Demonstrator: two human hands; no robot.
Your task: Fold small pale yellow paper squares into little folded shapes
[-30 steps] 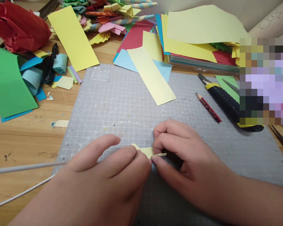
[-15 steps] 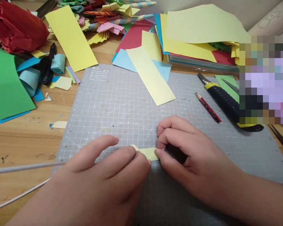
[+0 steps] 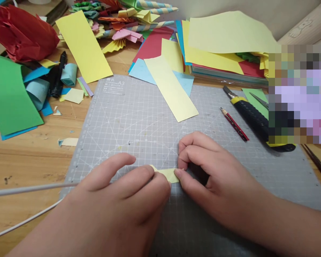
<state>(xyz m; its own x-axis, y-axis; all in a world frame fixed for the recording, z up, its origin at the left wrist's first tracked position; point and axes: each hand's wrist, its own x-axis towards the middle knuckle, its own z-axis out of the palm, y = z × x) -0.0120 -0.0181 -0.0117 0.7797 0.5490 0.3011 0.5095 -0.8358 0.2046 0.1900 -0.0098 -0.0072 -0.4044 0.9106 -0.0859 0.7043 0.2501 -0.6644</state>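
A small pale yellow piece of paper (image 3: 166,175) lies between my hands, low over the grey cutting mat (image 3: 117,121). My left hand (image 3: 128,192) is curled over its left part, with the fingers closed on it and hiding much of it. The right end of the paper is pinched between the thumb and fingers of my right hand (image 3: 205,171). Farther up the mat, a longer pale yellow paper strip (image 3: 173,91) rests at a slant. A red and black pencil (image 3: 234,125) and a black and yellow utility knife (image 3: 253,112) lie to the right.
Stacked coloured paper (image 3: 227,34) stands at the back right. Behind the mat are a yellow paper rectangle (image 3: 84,46), a red paper bundle (image 3: 23,34) and folded paper flowers. Green paper (image 3: 13,92) and a black marker (image 3: 59,75) lie left. A white cable (image 3: 29,189) reaches my left wrist.
The camera view has shifted slightly. Both hands keep nearly the same hold on the small pale yellow paper.
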